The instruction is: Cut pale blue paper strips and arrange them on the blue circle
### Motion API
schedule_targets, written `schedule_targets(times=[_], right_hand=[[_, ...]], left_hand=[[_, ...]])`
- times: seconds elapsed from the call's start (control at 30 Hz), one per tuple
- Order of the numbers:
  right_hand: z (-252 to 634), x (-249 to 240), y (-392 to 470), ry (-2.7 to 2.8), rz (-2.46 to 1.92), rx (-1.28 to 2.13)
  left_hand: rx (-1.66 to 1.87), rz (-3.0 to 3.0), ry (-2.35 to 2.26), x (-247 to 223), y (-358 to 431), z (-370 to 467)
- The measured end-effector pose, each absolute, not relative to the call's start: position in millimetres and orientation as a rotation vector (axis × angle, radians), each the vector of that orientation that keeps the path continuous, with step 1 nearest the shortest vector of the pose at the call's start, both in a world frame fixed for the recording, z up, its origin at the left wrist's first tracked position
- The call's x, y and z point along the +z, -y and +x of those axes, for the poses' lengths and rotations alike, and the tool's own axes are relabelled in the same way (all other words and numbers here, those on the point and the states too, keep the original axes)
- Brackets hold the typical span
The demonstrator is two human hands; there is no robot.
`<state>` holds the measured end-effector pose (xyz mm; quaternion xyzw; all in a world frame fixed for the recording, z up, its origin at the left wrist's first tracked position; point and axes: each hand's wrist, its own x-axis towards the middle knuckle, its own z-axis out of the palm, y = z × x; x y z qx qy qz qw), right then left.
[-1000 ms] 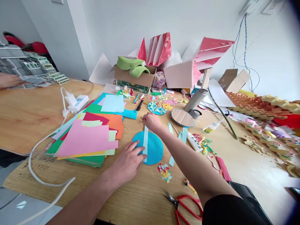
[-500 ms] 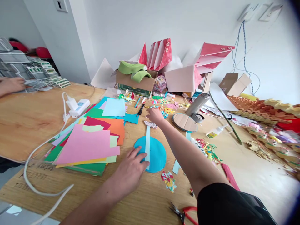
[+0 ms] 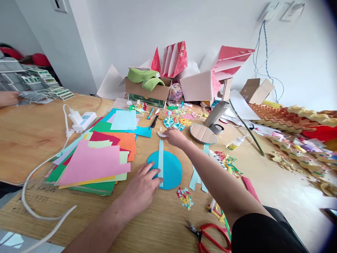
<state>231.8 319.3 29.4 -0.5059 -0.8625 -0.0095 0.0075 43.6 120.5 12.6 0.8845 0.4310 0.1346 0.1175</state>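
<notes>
On the wood-grain table, a blue paper circle lies with a narrow pale-blue paper strip across it, its top end reaching past the circle. My left hand rests at the circle's left edge, fingers spread and pressing on the paper and strip. Just beyond the strip's far end is a small white patterned piece of paper. My right hand reaches forward with its fingers closed at that piece, covering its right part. A blue pleated paper ring lies just past my right fingers.
A stack of coloured paper and a power strip lie left. Red-handled scissors and paper scraps are near the front. Right are a cardboard disc, metal flask and glue bottle. A person's hand shows far left.
My right hand has come back slightly toward me and closed at the patterned piece. My left hand stays on the circle. The view has shifted a little to the right.
</notes>
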Motion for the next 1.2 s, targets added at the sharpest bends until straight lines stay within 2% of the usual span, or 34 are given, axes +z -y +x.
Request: schedule_targets(times=[0.23,0.43,0.63,0.73,0.87,1.03,1.2], right_hand=[[240.9,44.9,-296.7,2.609,-1.556,0.025],[252.6,48.0,-231.3,2.679,-1.143,0.306],[267.8,50.4,-195.9,2.607,-1.175,0.28],[296.9,63.4,-196.4,2.389,-1.453,0.236],[342.8,74.9,-200.3,2.029,-2.153,0.208],[364.5,61.7,-200.8,1.959,-2.378,0.358],[357.3,44.4,-205.4,1.895,-2.519,0.239]], left_hand=[[0.402,2.6,-1.245,16.1,-120.4,41.9],[0.409,2.609,-1.259,20.6,-120.2,41.8],[0.411,2.602,-1.256,19.7,-121.8,39.7],[0.446,2.614,-1.246,14.6,-123.6,38.2],[0.511,2.616,-1.229,9.3,-125.0,37.8],[0.559,2.617,-1.21,8.6,-125.4,37.9],[0.608,2.597,-1.211,5.8,-126.7,36.5]])
